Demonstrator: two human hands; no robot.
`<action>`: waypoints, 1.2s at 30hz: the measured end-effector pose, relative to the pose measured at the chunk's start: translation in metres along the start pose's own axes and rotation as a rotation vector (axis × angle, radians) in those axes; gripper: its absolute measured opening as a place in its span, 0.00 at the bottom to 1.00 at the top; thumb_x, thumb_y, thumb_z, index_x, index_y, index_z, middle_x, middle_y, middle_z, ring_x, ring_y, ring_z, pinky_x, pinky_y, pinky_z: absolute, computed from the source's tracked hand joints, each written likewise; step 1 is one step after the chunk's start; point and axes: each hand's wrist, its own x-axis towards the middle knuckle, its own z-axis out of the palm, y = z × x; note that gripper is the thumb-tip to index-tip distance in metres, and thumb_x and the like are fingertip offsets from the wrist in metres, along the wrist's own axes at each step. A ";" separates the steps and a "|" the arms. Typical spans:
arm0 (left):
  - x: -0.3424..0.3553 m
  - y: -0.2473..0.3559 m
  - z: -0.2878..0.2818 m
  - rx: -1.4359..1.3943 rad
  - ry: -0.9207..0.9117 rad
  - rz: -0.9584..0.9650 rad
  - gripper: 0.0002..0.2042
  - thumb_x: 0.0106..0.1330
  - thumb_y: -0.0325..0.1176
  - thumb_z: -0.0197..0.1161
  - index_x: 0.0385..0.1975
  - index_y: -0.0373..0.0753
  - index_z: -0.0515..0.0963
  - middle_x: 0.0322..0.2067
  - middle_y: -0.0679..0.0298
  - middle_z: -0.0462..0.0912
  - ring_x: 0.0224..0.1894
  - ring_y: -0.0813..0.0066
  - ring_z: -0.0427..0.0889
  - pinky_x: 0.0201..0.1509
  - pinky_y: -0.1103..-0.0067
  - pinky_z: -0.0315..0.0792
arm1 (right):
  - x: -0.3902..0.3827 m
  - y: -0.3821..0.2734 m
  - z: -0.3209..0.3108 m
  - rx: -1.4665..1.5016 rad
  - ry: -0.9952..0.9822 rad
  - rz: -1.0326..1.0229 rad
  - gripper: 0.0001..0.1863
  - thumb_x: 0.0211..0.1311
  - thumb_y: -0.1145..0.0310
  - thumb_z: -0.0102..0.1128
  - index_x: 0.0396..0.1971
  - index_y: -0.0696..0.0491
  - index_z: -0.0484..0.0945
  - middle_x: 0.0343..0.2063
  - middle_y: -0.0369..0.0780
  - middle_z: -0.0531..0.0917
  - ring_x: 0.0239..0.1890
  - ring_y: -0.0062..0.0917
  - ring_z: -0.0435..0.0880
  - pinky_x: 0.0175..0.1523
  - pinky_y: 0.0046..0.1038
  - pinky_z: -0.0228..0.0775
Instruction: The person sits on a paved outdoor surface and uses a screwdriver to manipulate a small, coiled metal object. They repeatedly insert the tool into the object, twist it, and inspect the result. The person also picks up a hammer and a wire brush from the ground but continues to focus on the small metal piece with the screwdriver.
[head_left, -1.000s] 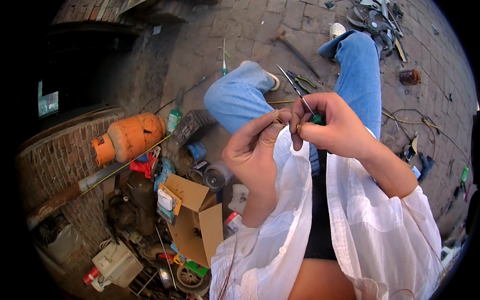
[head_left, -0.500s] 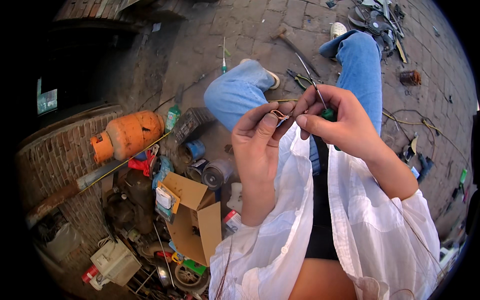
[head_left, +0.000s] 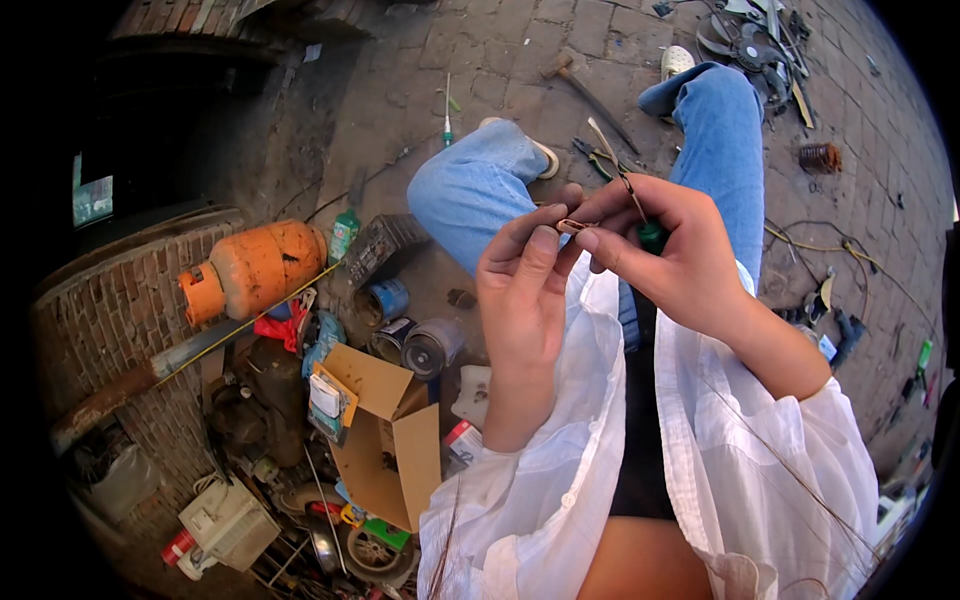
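My left hand [head_left: 524,275] is closed in a pinch on a small copper-coloured looped piece [head_left: 570,227], perhaps wire or a metal clip; its exact kind is too small to tell. The thumb and forefinger of my right hand [head_left: 680,245] meet the other end of this piece. Tucked in the same right hand is a screwdriver with a green handle [head_left: 652,237]. Its thin shaft passes between the fingers and points up and away, its tip above a pair of pliers [head_left: 597,160] on the ground. Both hands are held over my lap, fingertips nearly together.
Beyond my knees a hammer [head_left: 595,100] and another screwdriver [head_left: 448,130] lie on the brick paving. On the left are an orange gas cylinder [head_left: 265,265], several cans, an open cardboard box [head_left: 418,455] and piled parts. Fan blades [head_left: 750,50] and cables lie to the right.
My fingertips have shifted slightly and turned the small piece, so its copper-coloured loop faces up. The screwdriver's shaft has tilted a little in my right hand.
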 end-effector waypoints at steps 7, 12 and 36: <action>0.001 0.000 0.013 0.193 0.107 0.170 0.19 0.59 0.19 0.61 0.51 0.30 0.71 0.43 0.49 0.81 0.48 0.67 0.80 0.54 0.74 0.74 | 0.002 0.003 -0.005 -0.054 0.007 -0.021 0.06 0.55 0.75 0.63 0.29 0.60 0.75 0.22 0.39 0.82 0.22 0.17 0.79 0.29 0.20 0.69; 0.001 0.001 0.020 0.318 0.146 0.272 0.22 0.55 0.15 0.63 0.52 0.29 0.70 0.40 0.48 0.82 0.47 0.68 0.81 0.52 0.77 0.73 | 0.000 0.009 -0.006 -0.361 0.054 -0.260 0.09 0.49 0.73 0.66 0.27 0.56 0.73 0.18 0.39 0.79 0.15 0.27 0.76 0.21 0.22 0.67; 0.043 -0.029 0.041 0.275 0.178 0.037 0.14 0.61 0.20 0.60 0.47 0.29 0.72 0.42 0.52 0.81 0.44 0.70 0.81 0.52 0.77 0.74 | 0.023 0.048 -0.055 0.761 -0.126 0.334 0.10 0.64 0.65 0.58 0.34 0.57 0.75 0.21 0.33 0.76 0.14 0.09 0.62 0.18 0.13 0.52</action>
